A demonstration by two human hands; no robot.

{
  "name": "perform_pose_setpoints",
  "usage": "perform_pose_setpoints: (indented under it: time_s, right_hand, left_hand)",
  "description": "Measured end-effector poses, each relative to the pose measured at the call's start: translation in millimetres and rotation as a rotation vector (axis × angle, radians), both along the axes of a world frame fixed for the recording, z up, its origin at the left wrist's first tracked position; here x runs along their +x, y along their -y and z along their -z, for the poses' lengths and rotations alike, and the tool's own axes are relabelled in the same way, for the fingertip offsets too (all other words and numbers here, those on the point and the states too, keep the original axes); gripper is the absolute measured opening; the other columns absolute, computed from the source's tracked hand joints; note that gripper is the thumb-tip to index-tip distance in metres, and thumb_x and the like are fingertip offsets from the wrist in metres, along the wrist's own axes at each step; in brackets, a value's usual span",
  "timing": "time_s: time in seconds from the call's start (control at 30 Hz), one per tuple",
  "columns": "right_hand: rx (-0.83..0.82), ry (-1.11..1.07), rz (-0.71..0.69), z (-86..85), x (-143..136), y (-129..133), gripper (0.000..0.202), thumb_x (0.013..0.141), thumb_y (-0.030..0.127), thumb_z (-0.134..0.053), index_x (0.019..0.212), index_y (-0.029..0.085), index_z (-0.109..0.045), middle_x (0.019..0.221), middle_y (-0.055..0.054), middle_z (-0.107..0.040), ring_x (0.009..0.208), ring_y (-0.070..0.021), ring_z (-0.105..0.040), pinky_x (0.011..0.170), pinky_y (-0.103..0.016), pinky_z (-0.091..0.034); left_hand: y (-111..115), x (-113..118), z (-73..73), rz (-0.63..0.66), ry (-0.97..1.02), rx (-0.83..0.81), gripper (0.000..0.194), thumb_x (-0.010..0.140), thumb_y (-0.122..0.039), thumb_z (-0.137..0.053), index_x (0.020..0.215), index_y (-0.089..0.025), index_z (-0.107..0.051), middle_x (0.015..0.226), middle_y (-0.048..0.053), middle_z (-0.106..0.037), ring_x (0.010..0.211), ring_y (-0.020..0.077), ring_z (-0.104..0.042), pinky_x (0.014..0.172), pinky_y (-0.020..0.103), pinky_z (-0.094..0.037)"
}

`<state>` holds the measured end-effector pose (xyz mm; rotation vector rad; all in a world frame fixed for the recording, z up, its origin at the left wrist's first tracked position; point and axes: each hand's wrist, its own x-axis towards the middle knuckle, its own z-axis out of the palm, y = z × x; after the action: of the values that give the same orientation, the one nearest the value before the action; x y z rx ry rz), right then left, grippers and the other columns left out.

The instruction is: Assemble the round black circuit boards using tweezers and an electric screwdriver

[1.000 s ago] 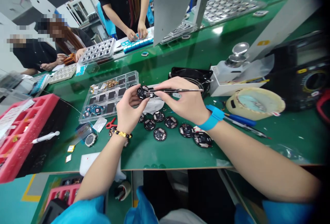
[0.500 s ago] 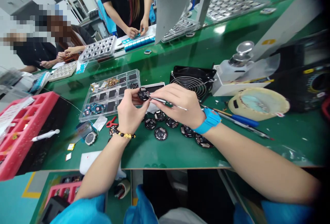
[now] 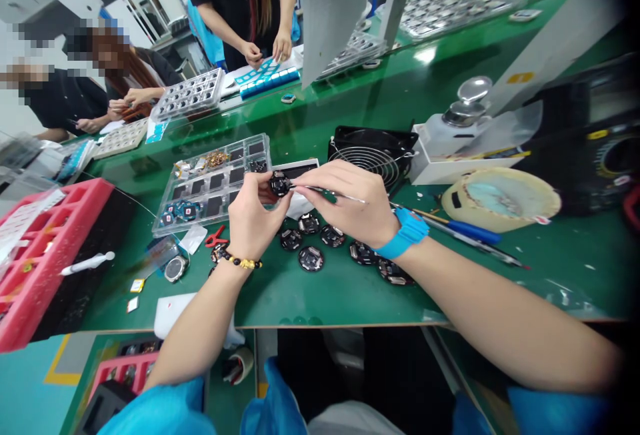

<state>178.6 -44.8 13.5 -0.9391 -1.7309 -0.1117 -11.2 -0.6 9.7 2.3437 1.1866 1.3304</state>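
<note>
Between thumb and fingers, my left hand (image 3: 256, 213) grips a small round black watch case (image 3: 280, 183) with electronic parts inside, raised above the bench. My right hand (image 3: 353, 198) is closed around a pair of metal tweezers (image 3: 327, 192), whose tips reach the case at its right side. What exactly the tips touch is too small to tell. Below the hands, several similar round black cases (image 3: 311, 258) lie on the green bench. A red clip (image 3: 215, 237) and a round watch part (image 3: 175, 268) are left of my left wrist.
A clear compartment tray (image 3: 170, 218) of small parts stands left. Behind my hands are a black fan (image 3: 373, 155) and a white holder (image 3: 435, 158) with a dispenser bottle. A yellowish tub (image 3: 460, 205) and pens (image 3: 475, 231) lie right. Co-workers (image 3: 235, 8) work across the bench.
My hands stay almost in place, with the tweezers still at the watch case. Across the bench, a co-worker's hands have shifted and lifted a blue sheet.
</note>
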Motion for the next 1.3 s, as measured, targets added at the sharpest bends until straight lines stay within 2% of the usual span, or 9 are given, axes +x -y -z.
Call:
perform_pose_setpoints:
  time_s: [0.37, 0.5, 0.63, 0.9, 1.1, 1.3]
  right_hand:
    - [0.024, -0.022, 0.006, 4.9, 1, -3, 0.012, 0.1, 0.024, -0.067, 0.103, 0.027, -0.079, 0.1, -0.001, -0.083, 0.094, -0.0212, -0.078, 0.087, -0.036, -0.062]
    - [0.025, -0.08, 0.097, 0.2, 5, -4, 0.011, 0.099, 0.027, -0.069, 0.101, 0.027, -0.079, 0.101, -0.002, -0.083, 0.095, -0.0222, -0.078, 0.09, -0.038, -0.061]
    - [0.008, -0.165, 0.145, -5.0, 7, -5, 0.012, 0.099, 0.029, -0.068, 0.097, 0.026, -0.08, 0.098, -0.002, -0.083, 0.094, -0.0224, -0.077, 0.091, -0.039, -0.06]
    - [-0.179, -0.223, 0.084, -5.6, 4, -4, 0.015, 0.099, 0.032, -0.068, 0.097, 0.025, -0.08, 0.101, -0.003, -0.082, 0.096, -0.0232, -0.076, 0.094, -0.041, -0.059]
    - [-0.31, -0.336, 0.043, -5.6, 4, -5, 0.02, 0.099, 0.038, -0.068, 0.096, 0.023, -0.081, 0.097, -0.003, -0.081, 0.088, -0.0207, -0.074, 0.078, -0.034, -0.059]
    - [-0.384, -0.374, 0.008, -2.6, 4, -7, 0.026, 0.098, 0.044, -0.068, 0.094, 0.022, -0.08, 0.092, -0.002, -0.08, 0.079, -0.0187, -0.072, 0.073, -0.032, -0.057]
  left_hand:
    - [2, 0, -2.3, 0.016, -0.035, 0.01, 0.039, 0.086, -0.023, -0.08, 0.115, -0.021, -0.055, 0.09, -0.001, -0.071, 0.07, 0.0112, -0.072, 0.068, 0.023, -0.06]
    - [1, 1, -1.2, 0.024, -0.049, -0.012, 0.039, 0.084, -0.019, -0.08, 0.114, -0.022, -0.056, 0.091, -0.001, -0.071, 0.071, 0.0116, -0.072, 0.069, 0.024, -0.061]
    - [0, 0, 1.0, 0.03, 0.006, -0.044, 0.041, 0.087, -0.023, -0.08, 0.121, -0.022, -0.056, 0.099, 0.001, -0.072, 0.078, 0.0132, -0.074, 0.073, 0.025, -0.064]
    - [1, 2, -1.4, 0.085, 0.112, -0.145, 0.047, 0.086, -0.027, -0.083, 0.125, -0.022, -0.057, 0.107, 0.004, -0.075, 0.09, 0.0155, -0.077, 0.077, 0.025, -0.066]
    - [2, 3, -4.0, 0.101, 0.15, -0.176, 0.046, 0.086, -0.028, -0.082, 0.124, -0.022, -0.057, 0.109, 0.005, -0.075, 0.092, 0.0163, -0.077, 0.076, 0.025, -0.066]
    - [2, 3, -3.3, 0.113, 0.17, -0.185, 0.048, 0.084, -0.027, -0.084, 0.124, -0.022, -0.058, 0.107, 0.004, -0.076, 0.09, 0.0145, -0.077, 0.076, 0.023, -0.066]
